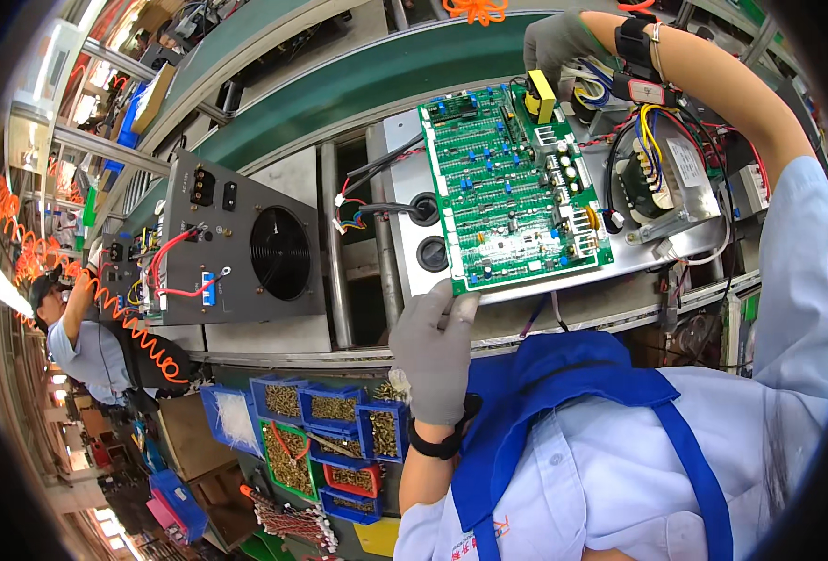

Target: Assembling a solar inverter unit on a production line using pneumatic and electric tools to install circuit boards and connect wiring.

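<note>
A metal panel point(401, 168) lies across the roller conveyor in front of me and carries a large green circuit board point(503, 201). My left hand point(433, 351), in a grey glove, grips the panel's near edge by the board's near left corner. At the far side, my grey-gloved right hand point(556, 45) is closed with its fingers bent down, beside a yellow transformer point(541, 95) and bundled wires point(590, 86); what it holds is hidden. A large transformer point(643, 187) with coloured leads sits on the panel's right part. Black cables point(377, 208) with connectors trail off its left.
Left of the panel stands a dark grey case point(236, 201) with a round fan and red leads. Blue, green and red bins point(335, 409) of brass-coloured hardware sit near left. A coiled orange hose point(138, 341) hangs at far left, near another person point(87, 346). A green belt point(339, 93) runs behind.
</note>
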Tool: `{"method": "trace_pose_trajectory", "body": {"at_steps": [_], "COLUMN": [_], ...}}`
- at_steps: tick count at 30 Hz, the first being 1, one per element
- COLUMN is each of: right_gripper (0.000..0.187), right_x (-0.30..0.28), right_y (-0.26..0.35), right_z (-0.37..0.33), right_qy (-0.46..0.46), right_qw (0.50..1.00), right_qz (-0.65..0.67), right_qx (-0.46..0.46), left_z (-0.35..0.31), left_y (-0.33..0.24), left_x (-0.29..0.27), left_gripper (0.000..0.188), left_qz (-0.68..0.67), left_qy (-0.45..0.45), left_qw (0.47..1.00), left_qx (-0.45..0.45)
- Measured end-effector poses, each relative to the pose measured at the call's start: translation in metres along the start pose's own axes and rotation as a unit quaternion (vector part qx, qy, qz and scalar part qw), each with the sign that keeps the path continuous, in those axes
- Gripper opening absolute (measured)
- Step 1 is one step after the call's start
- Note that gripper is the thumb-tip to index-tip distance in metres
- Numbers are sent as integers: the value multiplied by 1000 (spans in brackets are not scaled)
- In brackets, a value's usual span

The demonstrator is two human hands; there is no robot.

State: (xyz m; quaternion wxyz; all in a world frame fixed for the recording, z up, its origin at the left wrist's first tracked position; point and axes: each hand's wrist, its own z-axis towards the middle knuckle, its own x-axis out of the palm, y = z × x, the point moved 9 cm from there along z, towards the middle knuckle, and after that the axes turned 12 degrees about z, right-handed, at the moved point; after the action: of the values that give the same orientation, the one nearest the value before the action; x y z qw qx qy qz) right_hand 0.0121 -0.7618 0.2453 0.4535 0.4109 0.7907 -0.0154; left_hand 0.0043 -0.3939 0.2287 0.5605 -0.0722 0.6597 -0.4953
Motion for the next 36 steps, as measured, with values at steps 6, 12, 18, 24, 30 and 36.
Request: {"method": "trace_pose_trajectory", "body": {"at_steps": [6,12,18,24,30,36], "right_gripper": [21,29,27,26,32,33], "right_x": [-8,-1,-2,0,1,-2], "right_y": [0,3,-3,-1,-9,-9], "right_z": [-10,9,18,14,19,20], "right_qy": [-14,-7,-3,2,18,0], "right_qw": [999,999,1000,999,999,999], "right_qz": [29,-27,-19,36,31,36], "right_qx": [-25,-29,-23,-39,-11,-5], "left_z": [-1,-4,-4,-6,-5,-5], "left_y": [-4,-2,-3,5,9,4], "left_x": [0,1,-2,-1,1,-1], "left_gripper": [23,24,26,28,27,20], "left_qz": [41,55,72,19,8,16], "left_qy": [9,-9,-44,-44,-38,-38], "left_qw": [999,998,995,999,999,999], "left_qx": [4,19,51,15,6,15]}}
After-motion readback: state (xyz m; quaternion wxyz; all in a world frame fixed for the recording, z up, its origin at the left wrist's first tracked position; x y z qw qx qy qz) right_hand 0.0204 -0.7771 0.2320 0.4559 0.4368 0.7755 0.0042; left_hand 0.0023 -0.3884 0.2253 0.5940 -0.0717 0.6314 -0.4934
